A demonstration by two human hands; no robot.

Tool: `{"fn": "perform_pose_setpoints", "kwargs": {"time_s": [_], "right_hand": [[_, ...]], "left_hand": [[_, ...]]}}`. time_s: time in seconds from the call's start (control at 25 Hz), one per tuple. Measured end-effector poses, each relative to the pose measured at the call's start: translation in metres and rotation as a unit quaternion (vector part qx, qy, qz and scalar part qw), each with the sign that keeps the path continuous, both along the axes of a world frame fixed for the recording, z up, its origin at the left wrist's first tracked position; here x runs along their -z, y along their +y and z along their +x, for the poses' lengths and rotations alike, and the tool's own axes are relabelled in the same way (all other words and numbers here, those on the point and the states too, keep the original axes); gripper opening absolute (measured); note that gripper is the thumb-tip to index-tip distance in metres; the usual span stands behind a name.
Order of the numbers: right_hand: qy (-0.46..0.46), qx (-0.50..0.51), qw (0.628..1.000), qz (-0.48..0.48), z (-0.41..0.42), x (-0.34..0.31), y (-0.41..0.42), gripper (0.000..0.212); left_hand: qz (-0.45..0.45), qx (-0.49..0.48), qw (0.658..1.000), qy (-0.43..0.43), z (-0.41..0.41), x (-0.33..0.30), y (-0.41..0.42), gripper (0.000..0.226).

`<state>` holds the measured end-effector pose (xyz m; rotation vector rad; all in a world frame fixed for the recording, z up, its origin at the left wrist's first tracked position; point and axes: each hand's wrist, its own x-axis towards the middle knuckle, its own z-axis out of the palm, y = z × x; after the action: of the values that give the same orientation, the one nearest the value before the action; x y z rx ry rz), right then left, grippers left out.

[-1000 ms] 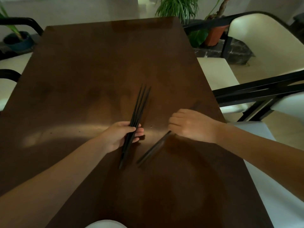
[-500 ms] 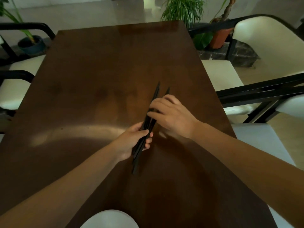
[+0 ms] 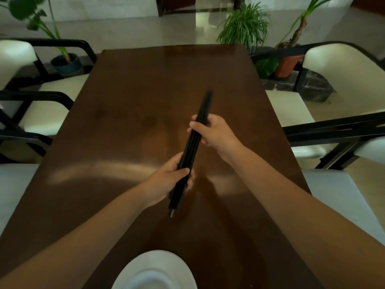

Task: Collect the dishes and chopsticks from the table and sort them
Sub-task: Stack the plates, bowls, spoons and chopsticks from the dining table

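Note:
A bundle of black chopsticks [image 3: 192, 146] is held above the brown table [image 3: 129, 122], slanting from near left to far right. My left hand [image 3: 168, 180] grips the bundle near its lower end. My right hand [image 3: 214, 130] grips it farther up, fingers curled round the sticks. The thin tips stick out past my right hand and look blurred. A white dish [image 3: 154, 272] sits at the table's near edge, partly cut off by the frame.
Cream chairs with black frames stand along both sides: left [image 3: 48, 113] and right [image 3: 341, 65]. Potted plants stand beyond the far end: a green one [image 3: 243, 28], one in a terracotta pot [image 3: 287, 63], one in a dark pot [image 3: 66, 63].
My right hand picked a pair of chopsticks off the table and joined it to the bundle in my left hand. Both hands now hold one bundle, raised. The view tilted up.

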<state>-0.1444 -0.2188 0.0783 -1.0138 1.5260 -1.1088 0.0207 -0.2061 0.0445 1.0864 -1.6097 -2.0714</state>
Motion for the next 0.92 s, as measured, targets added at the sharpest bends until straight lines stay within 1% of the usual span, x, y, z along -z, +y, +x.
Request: {"fn": "perform_pose_setpoints", "kwargs": {"time_s": [0.04,0.12,0.16,0.2,0.28,0.36,0.44,0.64,0.68,0.76,0.84,0.92], "right_hand": [[0.054,-0.017,0.998,-0.04,0.012,-0.01,0.0,0.02],[0.16,-0.065,0.979,-0.108,0.036,-0.024,0.006,0.007],[0.202,-0.088,0.966,-0.137,0.047,-0.028,0.012,0.003],[0.229,-0.105,0.954,-0.163,0.056,-0.029,0.018,0.004],[0.246,-0.135,0.942,-0.184,0.064,-0.027,0.031,0.005],[0.254,-0.149,0.94,-0.172,0.066,-0.022,0.04,0.004],[0.249,-0.149,0.942,-0.168,0.066,-0.017,0.05,0.003],[0.256,-0.15,0.928,-0.223,0.068,-0.009,0.07,0.011],[0.251,-0.148,0.931,-0.22,0.068,-0.007,0.071,0.012],[0.214,-0.133,0.948,-0.195,0.065,-0.006,0.071,0.013],[0.168,-0.124,0.964,-0.167,0.06,-0.006,0.069,0.011],[0.146,-0.124,0.97,-0.148,0.055,-0.007,0.066,0.007]], "left_hand": [[-0.053,0.009,0.999,-0.011,0.005,-0.001,0.002,0.04],[-0.178,0.021,0.983,-0.044,0.015,0.0,0.007,0.036],[-0.224,0.018,0.973,-0.052,0.021,0.002,0.01,0.034],[-0.247,0.013,0.968,-0.05,0.027,0.004,0.013,0.031],[-0.255,0.018,0.966,-0.042,0.041,0.012,0.014,0.022],[-0.242,0.043,0.968,-0.058,0.052,0.021,0.013,0.015],[-0.233,0.056,0.968,-0.07,0.058,0.029,0.014,0.015],[-0.245,0.061,0.966,-0.055,0.054,0.04,0.027,0.016],[-0.24,0.063,0.967,-0.052,0.055,0.042,0.026,0.016],[-0.223,0.074,0.971,-0.052,0.057,0.043,0.024,0.015],[-0.212,0.089,0.972,-0.055,0.058,0.045,0.022,0.014],[-0.202,0.102,0.972,-0.058,0.057,0.045,0.019,0.014]]}}
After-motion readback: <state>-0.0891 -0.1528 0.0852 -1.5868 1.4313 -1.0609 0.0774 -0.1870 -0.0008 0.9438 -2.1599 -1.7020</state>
